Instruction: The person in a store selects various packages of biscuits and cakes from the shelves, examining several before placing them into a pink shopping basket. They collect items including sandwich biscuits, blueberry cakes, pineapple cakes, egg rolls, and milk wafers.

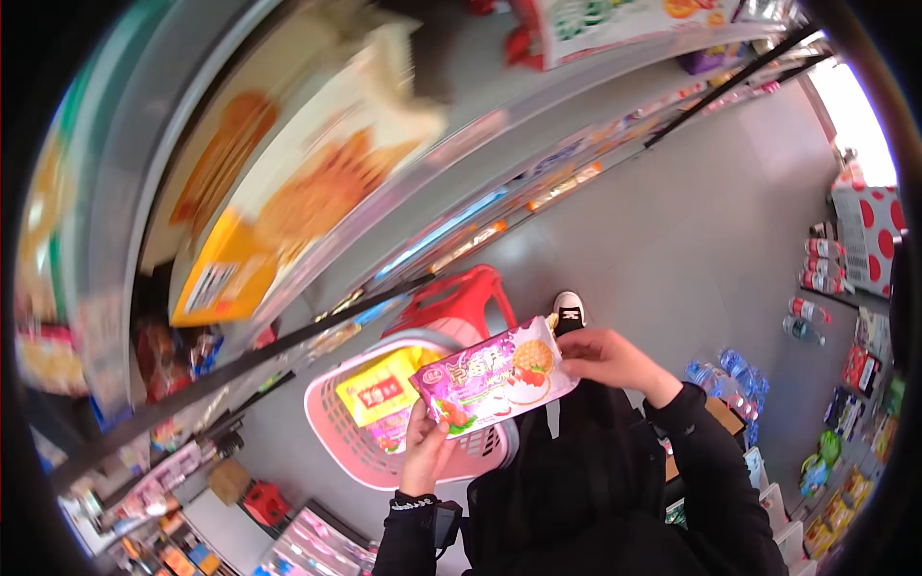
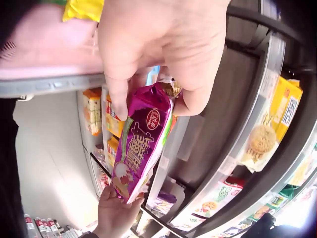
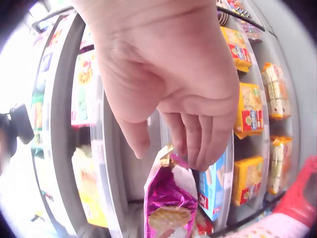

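A purple-and-white biscuit packet (image 1: pixel 485 384), printed with biscuits and strawberries, is held between both hands above a pink basket. My left hand (image 1: pixel 425 453) pinches its lower left end, thumb on the printed front. At the opposite end, my right hand (image 1: pixel 615 363) has thumb and fingers about the packet's edge. The right wrist view shows the gold crimped end of the packet (image 3: pixel 171 198) between that thumb and the fingers. Inside the pink basket (image 1: pixel 331 427) lie a yellow packet (image 1: pixel 379 389) and, partly hidden under it, another purple packet (image 1: pixel 389 432).
A red stool (image 1: pixel 466 293) stands beside the basket. Shelves of packaged snacks run along the left, with a large biscuit pack (image 1: pixel 327 187) close by. Bottled drinks (image 1: pixel 735 379) stand to the right. Grey floor (image 1: pixel 672 221) stretches ahead, and a shoe (image 1: pixel 569 309) shows past the packet.
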A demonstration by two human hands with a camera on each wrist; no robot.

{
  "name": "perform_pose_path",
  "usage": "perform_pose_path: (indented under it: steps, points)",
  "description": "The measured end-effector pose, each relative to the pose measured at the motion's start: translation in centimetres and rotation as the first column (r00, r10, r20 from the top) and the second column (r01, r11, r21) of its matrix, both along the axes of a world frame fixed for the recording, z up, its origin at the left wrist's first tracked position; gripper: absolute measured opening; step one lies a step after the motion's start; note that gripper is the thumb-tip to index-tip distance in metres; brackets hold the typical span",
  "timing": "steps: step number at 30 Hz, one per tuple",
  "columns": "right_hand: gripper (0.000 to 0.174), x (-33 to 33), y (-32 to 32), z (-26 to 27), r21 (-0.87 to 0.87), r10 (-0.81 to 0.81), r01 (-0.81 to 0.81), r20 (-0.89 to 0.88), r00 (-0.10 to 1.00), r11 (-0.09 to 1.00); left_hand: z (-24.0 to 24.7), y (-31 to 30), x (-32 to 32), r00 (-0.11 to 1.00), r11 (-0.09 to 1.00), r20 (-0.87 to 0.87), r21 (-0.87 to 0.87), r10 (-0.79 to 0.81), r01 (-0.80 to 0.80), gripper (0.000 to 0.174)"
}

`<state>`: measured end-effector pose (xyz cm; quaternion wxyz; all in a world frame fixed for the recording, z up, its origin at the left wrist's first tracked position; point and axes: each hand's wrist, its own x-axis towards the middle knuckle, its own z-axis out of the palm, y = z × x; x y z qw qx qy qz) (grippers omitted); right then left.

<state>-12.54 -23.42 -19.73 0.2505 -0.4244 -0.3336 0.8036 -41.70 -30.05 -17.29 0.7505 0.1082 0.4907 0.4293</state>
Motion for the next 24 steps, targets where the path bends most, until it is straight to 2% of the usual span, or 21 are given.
perform_pose_path:
  steps: [2, 4, 6, 8, 11, 12, 14, 15, 16, 18, 20, 22, 24]
  points:
    - [0.032, -3.3, -1.2, 0.2, 0.071, 0.089, -0.1, 0.138, 0.986, 0.992, 0.4, -2.7, -2.4, 0.999, 0.998, -0.02, -0.026, 0.048, -0.049, 0.055]
    - [0.033, -6.6, -2.6, -0.1, 0.145, 0.152, -0.183, 0.197, 0.968, 0.972, 0.1, -5.6, -5.4, 0.995, 0.995, -0.038, -0.048, 0.088, -0.089, 0.055]
    - [0.037, -9.8, -3.4, 0.5, 0.112, 0.291, -0.328, 0.263, 0.92, 0.938, -0.9, -8.2, -8.7, 0.991, 0.999, -0.134, -0.021, 0.024, -0.027, 0.056]
    - [0.035, -13.1, -5.6, -1.2, 0.23, 0.242, -0.314, 0.292, 0.925, 0.921, -0.9, -9.5, -11.1, 0.984, 0.994, -0.161, -0.06, 0.076, -0.087, 0.055]
    - [0.034, -18.0, -8.0, -4.2, 0.225, 0.291, -0.357, 0.277, 0.916, 0.907, -2.7, -11.0, -15.4, 0.955, 0.994, -0.296, -0.113, -0.019, -0.015, 0.038]
    - [0.032, -19.6, -9.3, -5.4, 0.251, 0.239, -0.31, 0.277, 0.931, 0.917, -3.2, -10.9, -16.4, 0.957, 0.994, -0.291, -0.106, -0.012, -0.019, 0.038]
    - [0.03, -22.0, -10.4, -6.5, 0.282, 0.181, -0.261, 0.281, 0.942, 0.923, -4.8, -11.0, -18.3, 0.918, 0.992, -0.394, -0.125, -0.049, 0.0, 0.033]
    - [0.029, -23.0, -10.8, -6.6, 0.164, 0.26, -0.315, 0.289, 0.921, 0.935, -6.5, -11.3, -19.3, 0.893, 0.987, -0.45, -0.135, 0.02, -0.09, 0.028]
    - [0.028, -23.8, -11.1, -7.0, 0.045, 0.337, -0.364, 0.288, 0.897, 0.93, -7.4, -11.4, -20.1, 0.896, 0.988, -0.444, -0.127, 0.021, -0.087, 0.028]
    - [0.028, -25.0, -11.8, -8.1, 0.032, 0.343, -0.364, 0.266, 0.901, 0.931, -8.6, -11.0, -21.2, 0.814, 0.986, -0.58, -0.158, -0.047, -0.056, 0.021]
    - [0.03, -25.5, -11.9, -8.1, -0.062, 0.432, -0.438, 0.336, 0.837, 0.897, -9.0, -10.6, -21.4, 0.797, 0.992, -0.601, -0.126, -0.058, -0.023, 0.017]
    - [0.032, -25.9, -12.4, -10.5, -0.007, 0.407, -0.426, 0.313, 0.858, 0.905, -9.6, -10.1, -21.6, 0.808, 0.98, -0.571, -0.196, -0.147, 0.04, 0.015]
    - [0.036, -25.8, -12.6, -12.0, 0.046, 0.379, -0.408, 0.287, 0.88, 0.912, -9.7, -10.0, -21.1, 0.784, 0.983, -0.604, -0.176, -0.143, 0.043, 0.016]
